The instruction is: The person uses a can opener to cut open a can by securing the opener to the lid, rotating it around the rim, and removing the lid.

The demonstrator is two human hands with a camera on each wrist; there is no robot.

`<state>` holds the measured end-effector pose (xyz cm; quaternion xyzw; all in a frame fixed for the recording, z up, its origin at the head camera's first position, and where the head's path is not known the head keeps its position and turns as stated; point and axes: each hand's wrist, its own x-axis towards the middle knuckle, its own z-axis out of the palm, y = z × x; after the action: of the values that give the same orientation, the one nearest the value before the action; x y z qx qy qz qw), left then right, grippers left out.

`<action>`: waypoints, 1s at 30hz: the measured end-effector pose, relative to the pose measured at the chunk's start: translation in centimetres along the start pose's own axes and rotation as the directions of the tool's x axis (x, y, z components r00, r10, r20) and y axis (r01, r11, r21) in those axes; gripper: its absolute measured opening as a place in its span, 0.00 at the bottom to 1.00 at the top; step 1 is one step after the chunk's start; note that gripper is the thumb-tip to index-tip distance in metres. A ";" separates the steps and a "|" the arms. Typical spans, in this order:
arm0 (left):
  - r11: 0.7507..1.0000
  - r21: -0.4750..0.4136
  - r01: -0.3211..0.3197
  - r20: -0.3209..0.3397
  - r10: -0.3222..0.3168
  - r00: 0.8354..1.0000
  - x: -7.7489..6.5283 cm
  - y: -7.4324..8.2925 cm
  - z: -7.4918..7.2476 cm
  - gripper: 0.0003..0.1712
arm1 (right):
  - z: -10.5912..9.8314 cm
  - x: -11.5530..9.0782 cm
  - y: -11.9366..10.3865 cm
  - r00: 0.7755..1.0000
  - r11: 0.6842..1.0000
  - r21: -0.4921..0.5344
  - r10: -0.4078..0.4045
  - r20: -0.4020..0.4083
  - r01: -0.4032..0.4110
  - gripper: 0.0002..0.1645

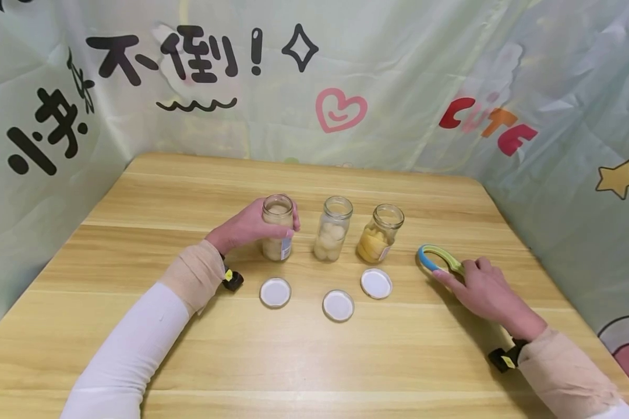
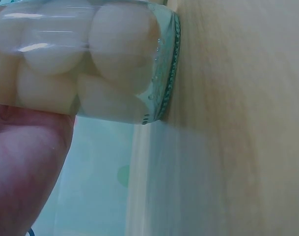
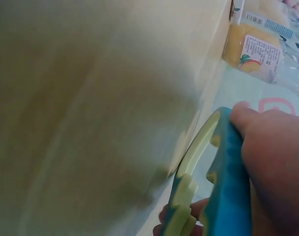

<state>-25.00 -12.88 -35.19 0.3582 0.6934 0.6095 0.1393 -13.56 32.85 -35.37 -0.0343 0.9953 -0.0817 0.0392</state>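
Observation:
My left hand (image 1: 247, 226) grips the leftmost glass jar (image 1: 271, 249) round its upper part, with the thumb across the front. This jar has no lid on it; pale round fruit (image 2: 115, 49) shows through its glass in the left wrist view. In my right hand (image 1: 487, 294) is a blue and green jar opener (image 1: 428, 260), a loop with a toothed inner edge (image 3: 213, 177). Its loop points left, over the right part of the table. Beside the held jar stand an open jar of pale round fruit (image 1: 330, 237) and an open jar of yellow fruit (image 1: 373, 243).
Three white lids lie in front of the jars: a left lid (image 1: 275, 292), a middle lid (image 1: 338, 305) and a right lid (image 1: 376, 283). The wooden table (image 1: 215, 361) ends at a printed curtain (image 1: 398, 87) behind and along the sides.

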 end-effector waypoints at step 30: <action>1.000 -0.012 0.008 0.014 -0.007 1.000 0.0 -0.1 -0.2 0.21 | 0.1 0.4 -0.8 1.000 0.995 -0.096 -0.008 -0.021 0.006 0.54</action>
<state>-25.15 -13.00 -35.25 0.3590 0.6901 0.6106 0.1485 -13.93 32.03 -35.37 -0.0386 0.9983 -0.0345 0.0264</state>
